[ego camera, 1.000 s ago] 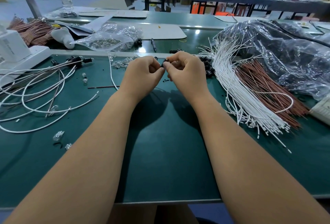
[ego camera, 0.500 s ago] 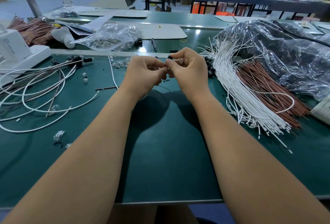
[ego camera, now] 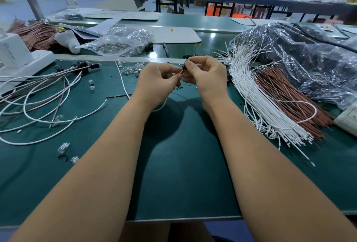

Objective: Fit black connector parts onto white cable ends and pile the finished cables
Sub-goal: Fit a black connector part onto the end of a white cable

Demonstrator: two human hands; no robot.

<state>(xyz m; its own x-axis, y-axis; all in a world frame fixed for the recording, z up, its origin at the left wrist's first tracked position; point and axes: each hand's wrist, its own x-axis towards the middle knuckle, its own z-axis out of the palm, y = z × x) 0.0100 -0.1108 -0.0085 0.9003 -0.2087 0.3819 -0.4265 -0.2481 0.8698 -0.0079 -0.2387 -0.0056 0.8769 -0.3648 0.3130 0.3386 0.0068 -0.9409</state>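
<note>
Both hands have lifted off the mat and drawn slightly apart, the right hand [ego camera: 205, 76] pinching a black connector [ego camera: 184, 67], the left hand [ego camera: 158, 81] pinching a white cable [ego camera: 161, 107] end at it, so seating looks underway, finished cables [ego camera: 48, 95] piled left

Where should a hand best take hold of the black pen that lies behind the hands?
Grip the black pen at the middle of its barrel, coming from above with fingers across it. It lies flat on the green table, pointing toward the person, with free space on both long sides.
</note>
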